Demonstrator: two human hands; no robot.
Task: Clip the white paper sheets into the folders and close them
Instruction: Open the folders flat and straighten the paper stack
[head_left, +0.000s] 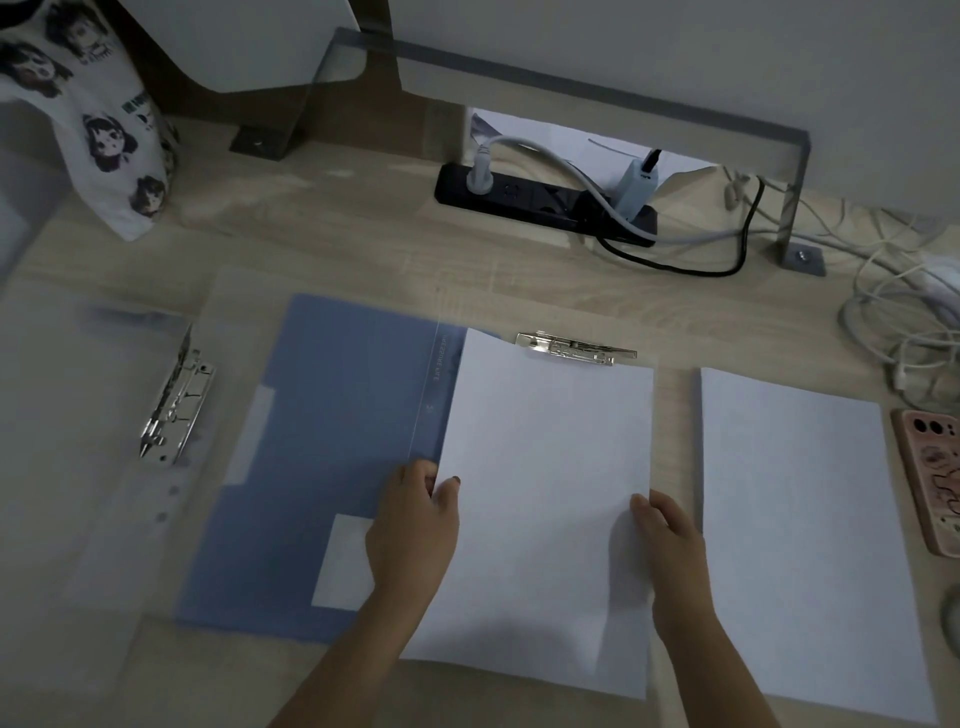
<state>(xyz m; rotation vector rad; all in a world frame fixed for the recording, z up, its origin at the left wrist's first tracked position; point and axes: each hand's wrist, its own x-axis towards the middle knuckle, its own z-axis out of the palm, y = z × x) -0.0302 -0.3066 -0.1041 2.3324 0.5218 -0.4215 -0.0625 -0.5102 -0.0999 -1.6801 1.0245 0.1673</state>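
Note:
A blue folder (332, 436) lies open in the middle of the desk, with a metal clip (576, 349) at the top of its right half. White paper sheets (545, 499) lie on that right half, their top edge just below the clip. My left hand (415, 525) grips the sheets' left edge, thumb on top. My right hand (670, 540) holds the right edge, fingers curled over it. A second stack of white sheets (800, 535) lies to the right. A translucent folder (78, 441) with a lever clip (176, 400) lies open at the left.
A black power strip (540, 200) with plugs and cables sits at the back of the wooden desk (337, 244). Tangled white cables (909, 322) and a pink-cased phone (935, 478) lie at the right edge. A printed cloth bag (98, 119) stands at the back left.

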